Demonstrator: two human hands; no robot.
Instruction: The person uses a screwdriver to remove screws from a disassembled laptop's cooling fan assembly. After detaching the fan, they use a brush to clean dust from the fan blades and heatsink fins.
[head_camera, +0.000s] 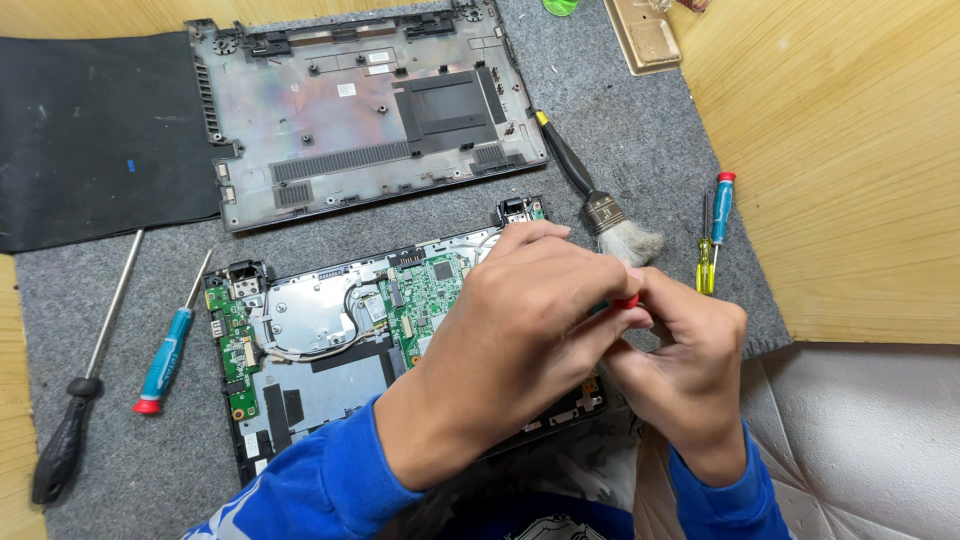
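An opened laptop base with a green circuit board lies on a grey felt mat. My left hand and my right hand meet over its right side, fingers closed together around a small red-tipped tool, most of it hidden. What the tool's tip touches is hidden under my hands. Both sleeves are blue.
The removed grey bottom cover lies beyond the laptop. A brush and two small screwdrivers sit to the right. A blue-handled screwdriver and a long black-handled one lie at the left. A black mat is far left.
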